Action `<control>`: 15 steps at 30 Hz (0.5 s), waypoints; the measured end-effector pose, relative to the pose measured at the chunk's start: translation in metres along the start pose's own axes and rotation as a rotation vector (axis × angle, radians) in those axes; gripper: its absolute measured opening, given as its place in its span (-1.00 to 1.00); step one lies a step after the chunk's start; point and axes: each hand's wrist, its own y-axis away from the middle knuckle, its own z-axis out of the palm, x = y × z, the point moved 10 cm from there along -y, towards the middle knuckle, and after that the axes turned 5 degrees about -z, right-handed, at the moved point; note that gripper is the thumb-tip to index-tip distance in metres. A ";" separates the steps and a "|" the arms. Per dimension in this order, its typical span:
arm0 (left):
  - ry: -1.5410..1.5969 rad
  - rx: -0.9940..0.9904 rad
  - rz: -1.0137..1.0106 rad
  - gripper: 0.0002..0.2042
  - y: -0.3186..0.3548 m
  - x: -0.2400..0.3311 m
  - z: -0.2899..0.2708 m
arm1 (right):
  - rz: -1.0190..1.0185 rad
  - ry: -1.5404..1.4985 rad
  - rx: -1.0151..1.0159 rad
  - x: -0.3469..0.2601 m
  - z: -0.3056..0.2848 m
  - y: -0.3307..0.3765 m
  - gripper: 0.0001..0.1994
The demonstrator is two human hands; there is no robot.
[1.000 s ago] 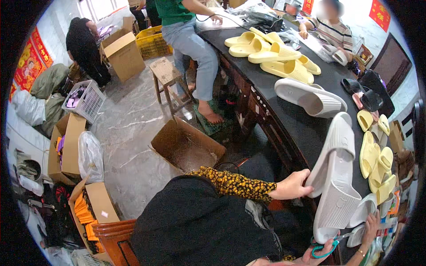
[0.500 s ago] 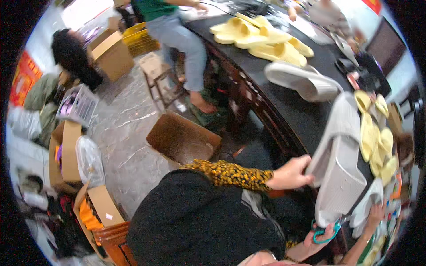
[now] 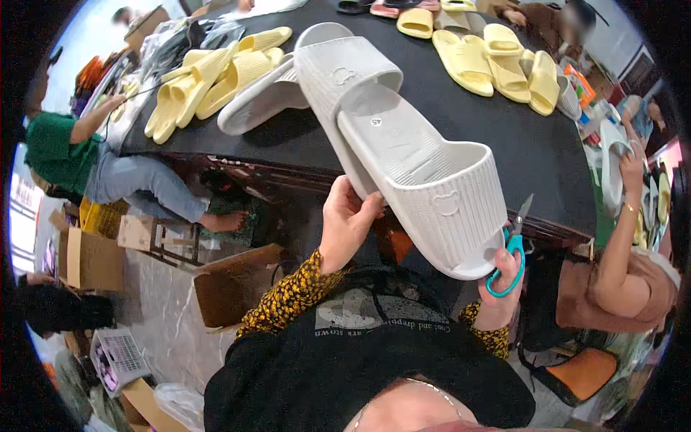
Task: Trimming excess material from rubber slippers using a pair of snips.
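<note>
Two large light-grey slide sandals overlap in front of me, the nearer slide (image 3: 439,183) lying across the farther one (image 3: 327,79). My left hand (image 3: 347,225) is closed on the edge of the farther slide, thumb against its side. My right hand (image 3: 502,288) has its fingers in the teal handles of a pair of scissors (image 3: 512,261), whose blades point up and away. That hand also touches the near end of the nearer slide. Another grey slide (image 3: 263,101) rests on the black table behind them, tipped on its side.
Yellow slides (image 3: 209,79) are heaped at the table's far left, and more yellow slides (image 3: 497,65) stand at the far right. Below the table (image 3: 540,158) is an open cardboard box (image 3: 234,284). A person (image 3: 619,281) works close on my right; another person (image 3: 72,155) sits at left.
My view has swung to the right, so the slides and both hands now appear nearer the middle. The left hand still holds the grey slides, the right the scissors.
</note>
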 end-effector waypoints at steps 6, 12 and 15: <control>-0.106 -0.080 0.044 -0.77 0.024 -0.001 0.032 | 0.117 -0.108 0.011 0.029 0.009 0.000 -0.40; -0.193 -0.199 -0.060 -0.71 0.034 -0.021 0.048 | -0.005 -0.179 0.020 0.022 0.007 -0.015 -0.46; -0.034 -0.267 -0.174 -0.73 0.038 -0.029 0.061 | -0.017 -0.172 0.014 0.016 0.003 -0.019 -0.46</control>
